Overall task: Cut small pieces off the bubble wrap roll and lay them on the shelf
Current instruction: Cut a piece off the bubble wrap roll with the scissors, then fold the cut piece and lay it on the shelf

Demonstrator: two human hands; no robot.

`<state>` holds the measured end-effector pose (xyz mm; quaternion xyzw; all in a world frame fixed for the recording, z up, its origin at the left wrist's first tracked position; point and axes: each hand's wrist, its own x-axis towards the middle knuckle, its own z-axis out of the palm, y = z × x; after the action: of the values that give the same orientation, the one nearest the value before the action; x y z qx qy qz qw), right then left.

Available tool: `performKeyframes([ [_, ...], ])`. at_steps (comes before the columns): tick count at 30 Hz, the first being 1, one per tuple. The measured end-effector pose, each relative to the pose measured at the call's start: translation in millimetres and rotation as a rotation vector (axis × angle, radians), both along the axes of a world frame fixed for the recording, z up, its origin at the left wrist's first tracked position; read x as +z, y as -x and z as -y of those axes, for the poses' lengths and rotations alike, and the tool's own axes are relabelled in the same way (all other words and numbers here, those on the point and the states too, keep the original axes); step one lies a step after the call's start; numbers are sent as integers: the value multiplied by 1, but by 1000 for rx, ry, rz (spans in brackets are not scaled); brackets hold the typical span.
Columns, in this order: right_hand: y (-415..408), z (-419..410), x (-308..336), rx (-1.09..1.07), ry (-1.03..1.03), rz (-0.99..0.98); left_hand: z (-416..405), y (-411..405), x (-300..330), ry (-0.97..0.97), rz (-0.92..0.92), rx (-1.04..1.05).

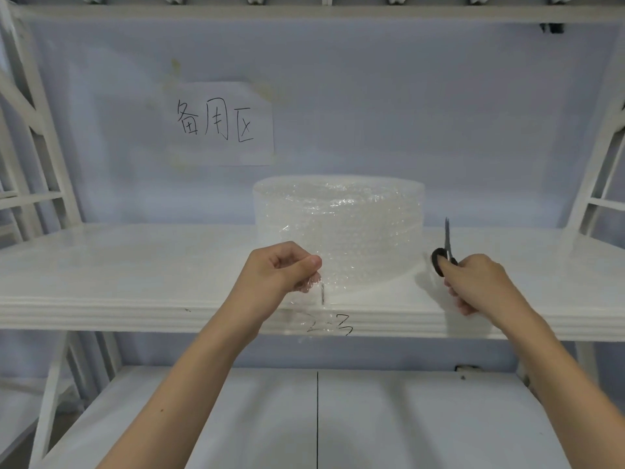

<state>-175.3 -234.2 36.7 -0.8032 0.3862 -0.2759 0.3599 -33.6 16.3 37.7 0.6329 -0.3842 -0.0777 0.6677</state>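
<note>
Bubble wrap roll (338, 231) stands on the shelf (135, 265) at twelve o'clock; left hand (280, 269) pinches its loose end taut for cutting, while right hand (473, 282) grips scissors (444, 248), blades upward at three o'clock.

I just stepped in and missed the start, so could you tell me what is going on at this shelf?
A person is working on a bubble wrap roll that stands on the white shelf. The left hand pinches the loose end of the wrap, pulled toward the shelf's front edge. The right hand holds black-handled scissors pointing up, beside the roll and not yet on the wrap. No cut pieces are visible on the shelf.
</note>
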Motion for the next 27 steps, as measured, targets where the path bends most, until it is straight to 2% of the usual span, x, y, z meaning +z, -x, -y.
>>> performKeyframes([
  [3,-8,1,2,-16,90,-298,-1,0,1,-1,-3,1],
  [6,-19,0,8,-51,127,-430,-4,-2,1,-4,-1,2],
  [10,-31,2,15,-92,129,-522,-11,-7,0,1,-21,-2],
  [16,-40,10,18,-96,285,-545,-20,-15,-5,-3,-81,-44],
  [24,-51,14,20,-94,209,-716,-24,-19,-10,11,-120,-55],
  [27,-50,18,23,-23,111,-743,-24,-20,-11,16,-127,-66],
])
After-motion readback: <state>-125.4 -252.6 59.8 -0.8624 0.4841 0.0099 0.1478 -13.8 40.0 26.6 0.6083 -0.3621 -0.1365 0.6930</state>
